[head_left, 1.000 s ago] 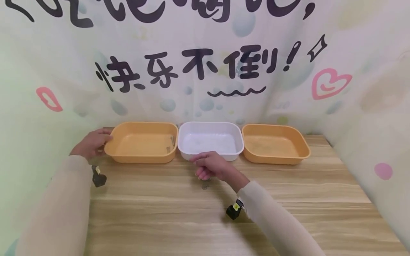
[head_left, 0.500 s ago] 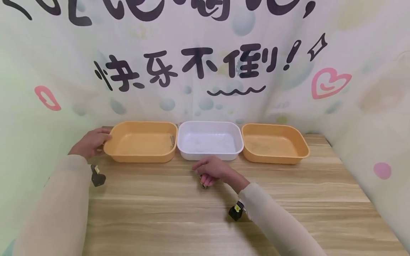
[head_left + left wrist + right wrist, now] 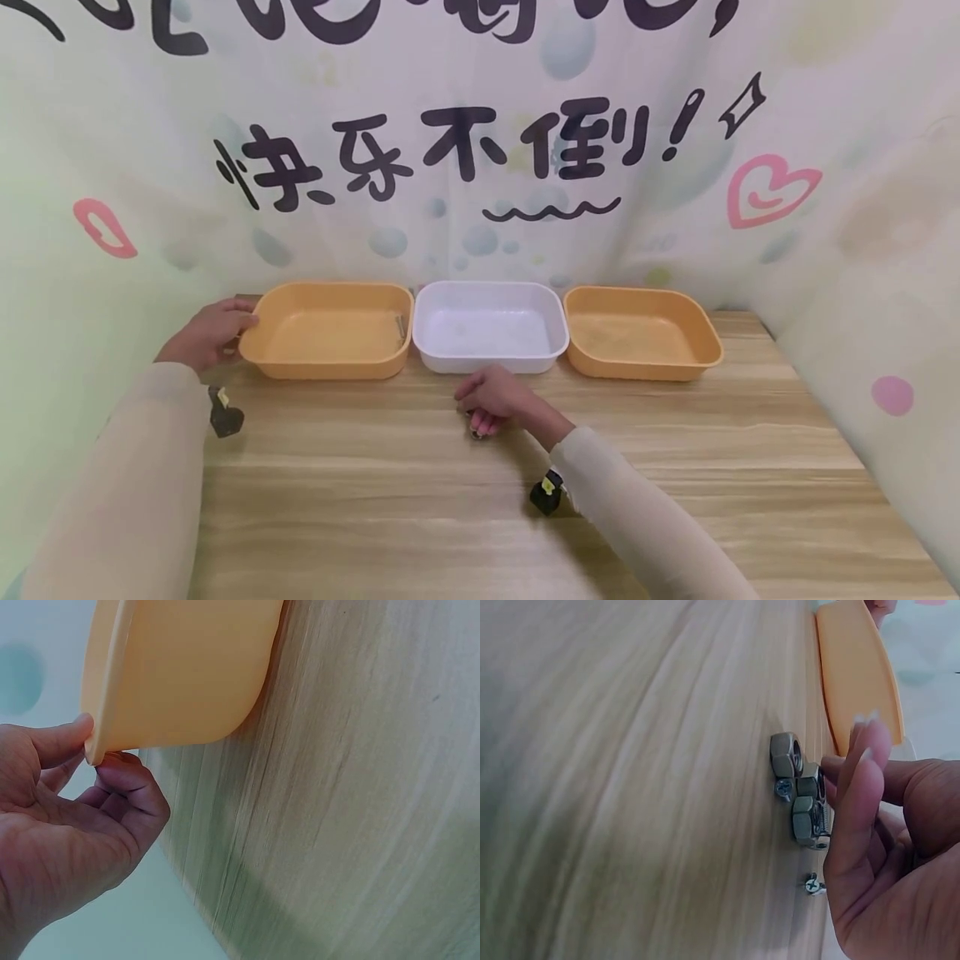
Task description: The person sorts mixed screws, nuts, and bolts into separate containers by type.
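Note:
My left hand [image 3: 210, 331] pinches the rim of the left orange bin [image 3: 322, 372] between thumb and fingers, as the left wrist view shows closely. Inside that bin, small metal screws [image 3: 401, 327] lie against its right wall. My right hand [image 3: 501, 400] is low over the table, just in front of the white bin [image 3: 491, 365]. Three metal hex nuts [image 3: 782, 755] lie beside its fingertips in the right wrist view, with a small cross-head screw [image 3: 812, 884] lower down. One fingertip reaches the nuts; whether it touches is unclear. The fingers are loosely bent, with nothing visible in them.
A second orange bin [image 3: 643, 370] stands right of the white one, so the bins form a row along the back wall [image 3: 375, 242]. The wooden table [image 3: 375, 500] spreads in front, between printed side walls. A dark wrist camera [image 3: 546, 493] hangs below the right sleeve.
My right hand has dropped from the white bin's front rim to the nuts on the table. My left hand stays on the orange bin's rim. The view has shifted slightly.

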The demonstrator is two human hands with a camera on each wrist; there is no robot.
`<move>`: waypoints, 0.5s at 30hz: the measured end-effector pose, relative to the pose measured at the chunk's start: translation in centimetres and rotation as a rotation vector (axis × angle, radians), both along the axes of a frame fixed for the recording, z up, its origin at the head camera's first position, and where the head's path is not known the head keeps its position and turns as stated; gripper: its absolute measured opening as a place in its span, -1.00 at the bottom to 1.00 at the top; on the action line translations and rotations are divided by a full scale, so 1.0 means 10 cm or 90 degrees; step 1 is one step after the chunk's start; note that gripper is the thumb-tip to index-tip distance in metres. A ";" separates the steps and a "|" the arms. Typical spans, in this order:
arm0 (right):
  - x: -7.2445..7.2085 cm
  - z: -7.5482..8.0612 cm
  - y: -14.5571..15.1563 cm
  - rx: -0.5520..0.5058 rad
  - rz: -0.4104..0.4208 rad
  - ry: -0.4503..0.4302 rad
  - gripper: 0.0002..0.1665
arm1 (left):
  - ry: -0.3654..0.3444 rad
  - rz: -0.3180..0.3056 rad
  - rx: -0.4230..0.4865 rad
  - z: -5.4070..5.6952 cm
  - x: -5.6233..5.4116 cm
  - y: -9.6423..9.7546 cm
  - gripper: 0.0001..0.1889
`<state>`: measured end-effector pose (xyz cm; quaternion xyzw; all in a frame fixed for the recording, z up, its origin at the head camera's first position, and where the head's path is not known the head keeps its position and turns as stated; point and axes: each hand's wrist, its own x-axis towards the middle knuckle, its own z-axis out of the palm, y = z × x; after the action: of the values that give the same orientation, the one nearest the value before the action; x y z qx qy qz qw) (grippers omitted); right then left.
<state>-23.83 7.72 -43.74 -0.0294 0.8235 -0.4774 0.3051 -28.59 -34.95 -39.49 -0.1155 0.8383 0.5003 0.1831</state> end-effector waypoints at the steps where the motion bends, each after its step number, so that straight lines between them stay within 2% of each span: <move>1: 0.00 0.01 0.00 0.008 -0.003 0.004 -0.83 | 0.000 0.000 0.001 0.01 0.00 0.01 -0.42; 8: 0.02 0.03 -0.09 0.064 -0.015 0.031 -0.97 | 0.001 0.001 0.008 0.01 0.01 0.00 -0.43; 15: 0.06 0.10 -0.18 0.153 0.012 0.119 -0.77 | 0.001 0.009 0.018 0.00 -0.01 -0.01 -0.41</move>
<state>-23.21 5.90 -42.73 -0.0446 0.8992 -0.3679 0.2325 -28.65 -35.02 -39.45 -0.1184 0.8305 0.5134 0.1810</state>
